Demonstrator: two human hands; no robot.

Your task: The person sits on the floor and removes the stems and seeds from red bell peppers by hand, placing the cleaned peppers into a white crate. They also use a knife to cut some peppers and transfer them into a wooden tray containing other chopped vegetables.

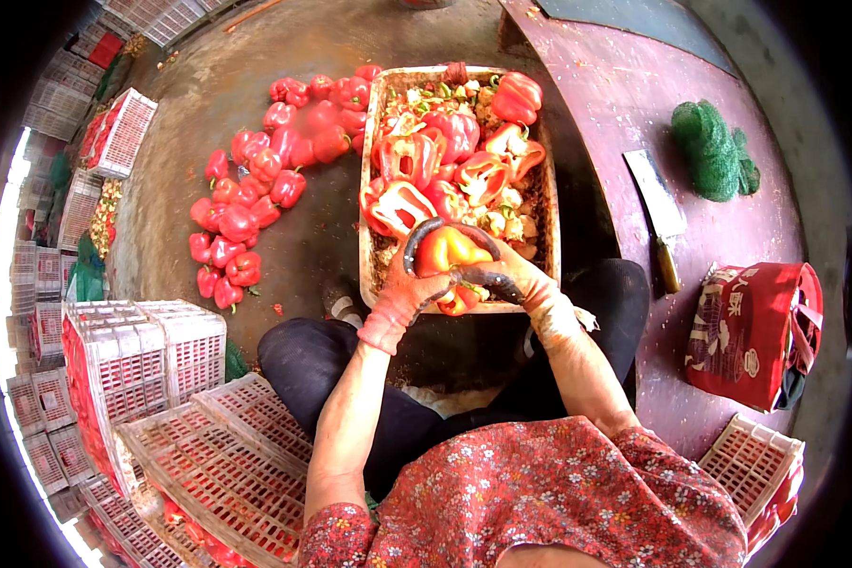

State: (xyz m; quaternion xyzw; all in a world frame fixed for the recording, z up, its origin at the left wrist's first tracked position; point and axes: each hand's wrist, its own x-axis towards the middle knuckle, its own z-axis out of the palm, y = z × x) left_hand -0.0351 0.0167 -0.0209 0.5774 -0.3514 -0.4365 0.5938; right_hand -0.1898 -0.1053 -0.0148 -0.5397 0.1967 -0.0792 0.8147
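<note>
Both of my hands wear work gloves with dark-coated fingers. My left hand (408, 280) and my right hand (511, 273) grip a red and orange bell pepper (449, 250) from its two sides. They hold it over the near end of a shallow whitish plastic tray (364, 248). Just beyond my fingers lies a cut pepper piece (401, 207) with its pale inside showing. Other opened peppers (483, 177) rest in the tray on a bed of cores and seeds. A whole-looking red pepper (517, 98) sits at its far right corner. Below my hands, another pepper piece (459, 301) is partly hidden.
Red bell peppers (238, 222) lie loose on the floor at left. Plastic crates (227, 454) stand stacked at near left, and another crate (752, 454) at lower right. On the pinkish board (710, 298) at right are a cleaver (654, 195), green netting (706, 149) and a red bag (745, 334).
</note>
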